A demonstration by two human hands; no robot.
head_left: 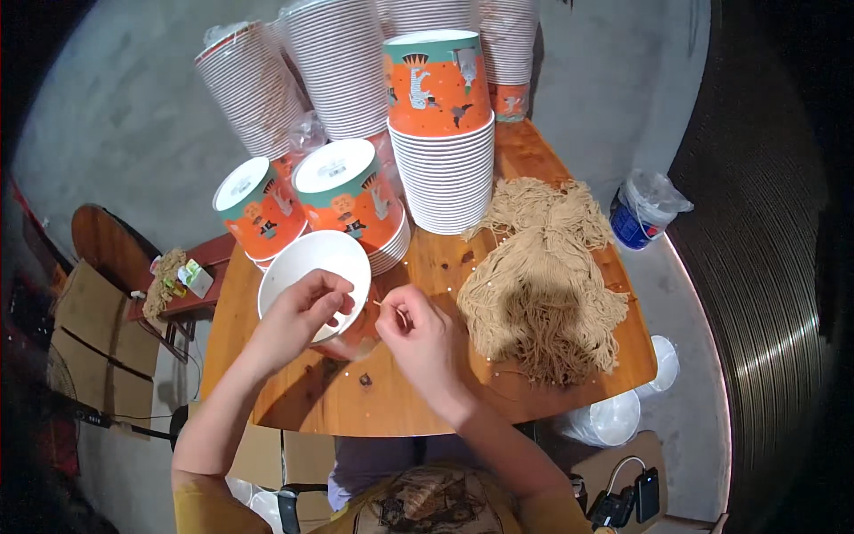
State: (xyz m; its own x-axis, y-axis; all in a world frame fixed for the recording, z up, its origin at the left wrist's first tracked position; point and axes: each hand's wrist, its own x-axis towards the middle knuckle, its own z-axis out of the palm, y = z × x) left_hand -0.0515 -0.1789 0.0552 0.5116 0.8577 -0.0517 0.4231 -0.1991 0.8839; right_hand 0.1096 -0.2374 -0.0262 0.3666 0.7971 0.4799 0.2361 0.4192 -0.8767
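Note:
A white-lined paper bucket [311, 262] lies tilted on the table, its round mouth facing me. My left hand [307, 311] is in front of that mouth, thumb and fingers curled together; anything between them is hidden. Just right of the bucket, my right hand [416, 334] is closed in a pinch. A thin, pale string tip sticks out from its fingertips toward the left hand. A large heap of beige strings [534, 285] lies on the table to the right of my right hand, partly in shadow.
Upside-down orange-and-green paper buckets [440, 89] are stacked behind, with wrapped white stacks [347, 71] further back. Small pale bits lie on the wooden table [374, 400]. A blue-and-white pail [640, 214] and translucent tubs [614, 418] stand at the right. A red bench [213, 254] is at the left.

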